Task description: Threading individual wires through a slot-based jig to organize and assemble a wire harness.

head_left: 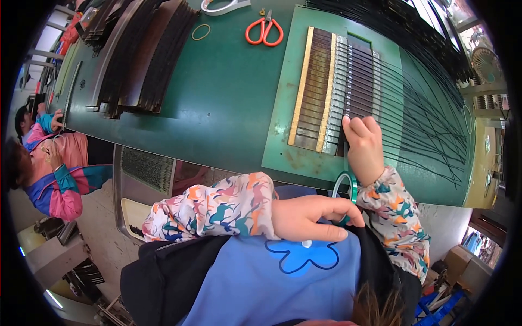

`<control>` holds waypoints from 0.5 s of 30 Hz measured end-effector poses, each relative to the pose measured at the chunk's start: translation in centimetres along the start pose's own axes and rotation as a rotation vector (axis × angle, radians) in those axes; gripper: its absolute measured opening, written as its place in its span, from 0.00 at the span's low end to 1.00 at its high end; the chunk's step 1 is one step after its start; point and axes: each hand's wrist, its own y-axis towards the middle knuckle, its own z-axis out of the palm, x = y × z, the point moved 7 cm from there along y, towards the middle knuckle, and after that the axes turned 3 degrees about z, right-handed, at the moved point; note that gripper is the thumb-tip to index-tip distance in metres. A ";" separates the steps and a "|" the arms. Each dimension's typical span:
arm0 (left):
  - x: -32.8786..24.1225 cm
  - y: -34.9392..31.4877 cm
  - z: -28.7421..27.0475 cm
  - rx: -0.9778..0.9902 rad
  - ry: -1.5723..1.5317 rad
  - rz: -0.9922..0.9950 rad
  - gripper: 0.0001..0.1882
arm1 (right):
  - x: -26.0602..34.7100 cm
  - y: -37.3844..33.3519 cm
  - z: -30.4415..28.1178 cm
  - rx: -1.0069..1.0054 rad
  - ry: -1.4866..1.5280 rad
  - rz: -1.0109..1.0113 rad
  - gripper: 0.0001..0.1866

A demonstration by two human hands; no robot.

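My left hand (pixel 315 216) is in front of my body with its fingers hooked through a roll of green tape (pixel 353 190) with a pale inner ring. On the table's right part, my right hand (pixel 363 145) is closed, its fingers curled and its thumb tip touching a flat panel (pixel 312 89). Whether something thin is pinched there is hidden. The panel has dark and silvery bands, two yellow strips and a row of parallel thin black wires (pixel 424 108) running off to the right. Under it is a light green board (pixel 280 127).
Orange-handled scissors (pixel 265 32), a rubber band (pixel 201 32) and a white tape roll (pixel 220 6) lie at the back. Stacked dark strips (pixel 147 60) stand at the left. More black cables (pixel 402 22) fill the far right. Two people (pixel 49 157) sit at the far left.
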 end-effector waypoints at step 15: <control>0.9 0.3 -0.6 -0.059 -0.433 -0.013 0.21 | 1.7 -1.6 -1.4 0.052 0.008 -0.023 0.18</control>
